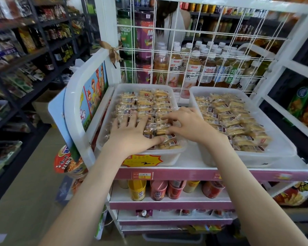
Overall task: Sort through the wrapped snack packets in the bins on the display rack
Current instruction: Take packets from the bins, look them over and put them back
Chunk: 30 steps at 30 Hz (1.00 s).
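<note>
Two translucent white bins stand side by side on the top shelf of a white display rack (194, 158). The left bin (167, 161) and the right bin (281, 155) are both filled with several clear-wrapped yellow snack packets (144, 102). My left hand (132, 132) lies flat with fingers spread on the packets in the left bin. My right hand (188, 125) reaches into the same bin from the right, its fingers bent down onto the packets near the middle. Whether it pinches one cannot be told.
A white wire grid (212, 50) rises behind the bins, with drink bottles (192, 71) beyond it. A person (171, 27) stands behind the grid. Cup snacks (158, 190) fill the lower shelf. Dark shelving with goods lines the left aisle (25, 50).
</note>
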{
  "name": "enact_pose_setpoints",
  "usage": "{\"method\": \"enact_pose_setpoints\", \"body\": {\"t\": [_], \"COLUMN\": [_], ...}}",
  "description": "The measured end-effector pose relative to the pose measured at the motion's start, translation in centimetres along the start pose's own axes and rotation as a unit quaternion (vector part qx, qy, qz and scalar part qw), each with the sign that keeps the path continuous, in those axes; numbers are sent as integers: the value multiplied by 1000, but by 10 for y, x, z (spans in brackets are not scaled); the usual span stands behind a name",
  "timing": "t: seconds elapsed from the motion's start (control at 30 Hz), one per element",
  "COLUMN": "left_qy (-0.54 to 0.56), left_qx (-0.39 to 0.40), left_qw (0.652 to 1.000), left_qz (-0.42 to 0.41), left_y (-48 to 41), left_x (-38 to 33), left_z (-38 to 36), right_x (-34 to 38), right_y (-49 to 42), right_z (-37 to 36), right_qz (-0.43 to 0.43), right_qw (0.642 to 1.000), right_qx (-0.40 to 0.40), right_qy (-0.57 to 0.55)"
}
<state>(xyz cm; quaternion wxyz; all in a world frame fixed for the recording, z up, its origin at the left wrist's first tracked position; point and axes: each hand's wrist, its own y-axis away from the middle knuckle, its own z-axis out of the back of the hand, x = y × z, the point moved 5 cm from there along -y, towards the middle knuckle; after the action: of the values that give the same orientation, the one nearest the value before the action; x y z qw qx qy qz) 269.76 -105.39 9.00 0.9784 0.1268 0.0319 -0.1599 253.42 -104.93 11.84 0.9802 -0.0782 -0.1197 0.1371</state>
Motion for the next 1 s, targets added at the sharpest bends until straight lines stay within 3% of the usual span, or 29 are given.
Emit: {"method": "enact_pose_setpoints", "body": {"t": [0.5,0.63,0.8,1.0], "left_qy": [21,21,10,-4], "left_qx": [-7,-7,0,25], "left_qw": [1000,1000,1000,999], "left_qz": [-14,-14,-20,-20], "left_y": [2,2,-1,-3], "left_x": [0,1,0,1], "left_z": [1,1,-1,-2], "right_x": [17,12,4,2], "right_y": [-8,-5,15,45], "right_z": [7,13,51,85], "right_qz": [49,54,33,-41], "right_qw": [987,993,998,979], "right_qx": [78,68,-27,-136], "right_qy": [134,79,-36,-144]}}
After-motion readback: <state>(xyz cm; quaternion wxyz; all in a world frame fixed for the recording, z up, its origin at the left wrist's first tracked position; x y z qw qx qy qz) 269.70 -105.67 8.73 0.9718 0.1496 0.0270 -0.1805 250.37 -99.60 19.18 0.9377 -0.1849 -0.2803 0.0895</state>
